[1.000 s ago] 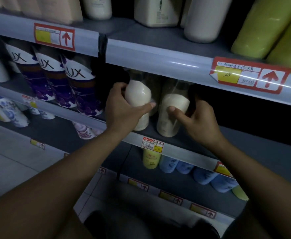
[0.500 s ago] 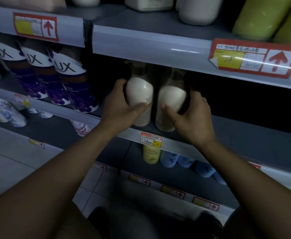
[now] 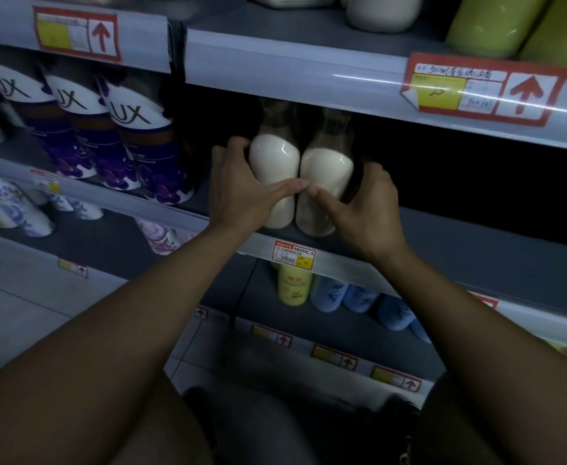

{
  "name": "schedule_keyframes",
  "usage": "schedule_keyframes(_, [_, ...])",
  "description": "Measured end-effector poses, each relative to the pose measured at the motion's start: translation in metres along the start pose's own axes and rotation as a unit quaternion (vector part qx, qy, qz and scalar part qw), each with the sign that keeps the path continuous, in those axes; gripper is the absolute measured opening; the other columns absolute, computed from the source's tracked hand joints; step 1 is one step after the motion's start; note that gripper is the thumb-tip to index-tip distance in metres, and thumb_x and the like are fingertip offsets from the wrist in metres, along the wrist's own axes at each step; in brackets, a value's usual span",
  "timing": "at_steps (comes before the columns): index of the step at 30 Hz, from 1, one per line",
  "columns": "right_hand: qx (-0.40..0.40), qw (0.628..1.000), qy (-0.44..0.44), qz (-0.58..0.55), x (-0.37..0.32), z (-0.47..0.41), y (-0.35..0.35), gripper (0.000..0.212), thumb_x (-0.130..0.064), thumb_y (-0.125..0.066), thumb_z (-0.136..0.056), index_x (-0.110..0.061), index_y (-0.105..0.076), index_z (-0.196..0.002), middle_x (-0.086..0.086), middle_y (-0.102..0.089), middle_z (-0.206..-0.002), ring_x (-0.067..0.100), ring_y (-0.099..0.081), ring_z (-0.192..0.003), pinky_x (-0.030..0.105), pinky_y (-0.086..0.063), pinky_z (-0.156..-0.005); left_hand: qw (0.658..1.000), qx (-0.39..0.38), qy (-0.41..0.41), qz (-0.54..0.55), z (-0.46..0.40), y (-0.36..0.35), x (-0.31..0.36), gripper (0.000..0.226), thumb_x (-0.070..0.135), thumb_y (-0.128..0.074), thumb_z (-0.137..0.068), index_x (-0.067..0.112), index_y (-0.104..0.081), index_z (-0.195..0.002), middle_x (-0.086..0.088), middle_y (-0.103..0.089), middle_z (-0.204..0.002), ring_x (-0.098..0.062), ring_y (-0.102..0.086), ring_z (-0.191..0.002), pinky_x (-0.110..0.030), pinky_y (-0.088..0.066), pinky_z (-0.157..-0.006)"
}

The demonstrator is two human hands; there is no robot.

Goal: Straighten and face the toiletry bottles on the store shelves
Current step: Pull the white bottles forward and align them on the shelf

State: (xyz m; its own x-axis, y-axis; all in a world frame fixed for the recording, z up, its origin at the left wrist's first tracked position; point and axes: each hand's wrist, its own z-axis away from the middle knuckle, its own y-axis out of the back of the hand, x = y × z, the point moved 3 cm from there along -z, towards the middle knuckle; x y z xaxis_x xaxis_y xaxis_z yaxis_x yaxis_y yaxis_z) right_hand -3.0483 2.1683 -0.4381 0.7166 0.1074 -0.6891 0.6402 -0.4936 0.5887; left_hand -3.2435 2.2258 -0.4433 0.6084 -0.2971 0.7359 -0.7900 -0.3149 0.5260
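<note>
Two cream bottles [image 3: 275, 169] upright, touching.

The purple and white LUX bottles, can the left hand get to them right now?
Probably yes, once it lets go. The left hand grips a cream-white bottle, and the purple and white LUX bottles stand just beside it on the same shelf, with nothing between.

One view only, head-worn, wide-angle. Looks forward and down at store shelving from close range, both forearms entering from the bottom corners and meeting at frame centre. Shelf edges [image 3: 309, 75] run tilted, dropping toward the right (lens bends them near the borders). Upper shelf fills the top of the frame; lower shelves and pale floor [image 3: 13, 317] sit lower left. No second view to share anything with.
</note>
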Motion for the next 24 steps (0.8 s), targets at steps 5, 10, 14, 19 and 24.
schedule_keyframes(5, [0.001,1.000,0.007,-0.004,0.001,-0.002,-0.008,0.070,-0.056,-0.083,-0.078,-0.006,-0.058,-0.121,0.013,-0.063,-0.116,0.029,-0.060,-0.109,0.033,-0.048,-0.082,1.000,-0.002,-0.002,0.005,-0.004,0.001,-0.005,0.095,0.068,-0.089,-0.052,0.016,-0.052,-0.122,-0.001,-0.045,-0.115,-0.012,-0.050,-0.099,-0.025,-0.042,-0.080])
schedule_keyframes(10, [-0.006,1.000,0.009,0.000,0.002,0.000,-0.010,0.067,-0.044,-0.084,-0.080,-0.006,-0.055,-0.126,0.015,-0.059,-0.122,0.028,-0.056,-0.117,0.025,-0.041,-0.087,0.999,-0.032,0.004,0.022,-0.005,0.003,-0.009,0.086,0.061,-0.090,-0.062,0.019,-0.050,-0.126,-0.001,-0.046,-0.122,-0.010,-0.049,-0.103,-0.021,-0.040,-0.083])
schedule_keyframes(14, [-0.006,1.000,0.008,0.003,0.004,0.001,-0.009,0.067,-0.041,-0.085,-0.080,-0.006,-0.054,-0.128,0.014,-0.057,-0.124,0.028,-0.054,-0.119,0.021,-0.037,-0.086,0.998,-0.056,-0.009,0.030,-0.004,0.010,-0.013,0.076,0.047,-0.089,-0.071,0.021,-0.051,-0.132,-0.003,-0.048,-0.126,-0.011,-0.051,-0.107,-0.024,-0.042,-0.088])
schedule_keyframes(19, [-0.006,1.000,-0.014,-0.009,0.002,0.003,-0.012,0.076,-0.046,-0.090,-0.074,-0.007,-0.049,-0.126,0.013,-0.053,-0.125,0.024,-0.051,-0.115,0.019,-0.037,-0.085,0.998,-0.061,-0.015,0.033,0.003,0.015,-0.011,0.079,0.045,-0.089,-0.074,0.024,-0.051,-0.140,-0.003,-0.049,-0.129,-0.011,-0.055,-0.106,-0.024,-0.046,-0.092])
schedule_keyframes(24, [-0.005,1.000,-0.023,-0.020,-0.001,0.004,-0.012,0.080,-0.051,-0.091,-0.070,-0.010,-0.047,-0.122,0.005,-0.048,-0.118,0.022,-0.055,-0.111,0.031,-0.050,-0.089,0.997,-0.069,-0.006,0.046,0.009,0.020,-0.008,0.086,0.041,-0.089,-0.074,0.022,-0.048,-0.148,-0.003,-0.051,-0.135,-0.008,-0.061,-0.103,-0.024,-0.049,-0.091])
